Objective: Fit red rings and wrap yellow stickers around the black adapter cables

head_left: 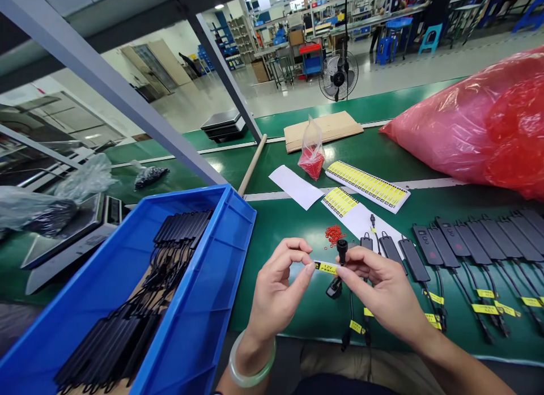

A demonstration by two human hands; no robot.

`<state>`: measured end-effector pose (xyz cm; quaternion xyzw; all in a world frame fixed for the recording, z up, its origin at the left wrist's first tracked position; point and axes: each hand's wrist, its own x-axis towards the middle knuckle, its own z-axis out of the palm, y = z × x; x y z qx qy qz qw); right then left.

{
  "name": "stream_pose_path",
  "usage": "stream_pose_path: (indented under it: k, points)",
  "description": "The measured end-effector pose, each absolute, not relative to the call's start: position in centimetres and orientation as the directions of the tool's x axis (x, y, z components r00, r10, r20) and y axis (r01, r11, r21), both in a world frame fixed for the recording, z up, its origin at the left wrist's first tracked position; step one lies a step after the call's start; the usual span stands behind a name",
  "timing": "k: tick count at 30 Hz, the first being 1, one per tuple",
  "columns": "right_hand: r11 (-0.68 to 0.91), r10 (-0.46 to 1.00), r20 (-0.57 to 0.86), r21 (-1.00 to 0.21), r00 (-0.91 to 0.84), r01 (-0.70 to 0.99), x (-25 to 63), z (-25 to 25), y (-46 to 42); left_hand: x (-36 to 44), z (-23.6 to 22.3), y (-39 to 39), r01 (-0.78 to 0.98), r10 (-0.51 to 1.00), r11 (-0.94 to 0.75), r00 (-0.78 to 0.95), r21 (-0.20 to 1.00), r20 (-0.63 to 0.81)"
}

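A yellow label (327, 268) printed "12V" is stretched between my two hands above the green bench. My left hand (280, 287), below which a pale green bangle sits on the wrist, pinches the label's left end between thumb and forefinger. With closed fingers, my right hand (385, 290) grips a black cable connector (341, 249), pointing upward, at the label's other end. Just under the hands is another black plug (334, 288). Small red rings (334, 235) lie in a pile beyond them. Label sheets (368, 185) with yellow stickers rest farther back.
At left stands a blue bin (240, 225) holding several black cabled units. Rows of black controllers (457, 242) with tagged cables lie at right, a large red plastic bag (459, 123) behind them. A bag of red pieces (312, 160) and cardboard (340, 126) sit farther back.
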<state>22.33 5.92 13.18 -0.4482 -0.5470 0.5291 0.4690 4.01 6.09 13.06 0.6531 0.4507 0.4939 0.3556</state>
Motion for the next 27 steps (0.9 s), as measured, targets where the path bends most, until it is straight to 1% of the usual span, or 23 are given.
stream_pose_path:
  k: [4,9,19,27]
  points:
    - [0.055,0.985,0.054,-0.998,-0.162,0.005,22.5,13.0,5.8,4.0,13.2,6.1,0.215,0.949,-0.313,0.121,0.925,0.293]
    - [0.127,0.983,0.117,-0.99,-0.142,0.059,22.6,12.6,5.6,4.1,13.3,5.9,0.2,0.958,-0.275,0.138,0.941,0.251]
    - [0.236,0.969,0.223,-0.963,-0.106,0.128,22.7,12.4,5.2,4.1,13.3,6.1,0.156,0.956,-0.262,0.175,0.952,0.234]
    - [0.317,0.948,0.306,-0.937,-0.09,0.148,22.5,12.3,4.7,4.1,13.2,5.8,0.128,0.953,-0.256,0.198,0.958,0.229]
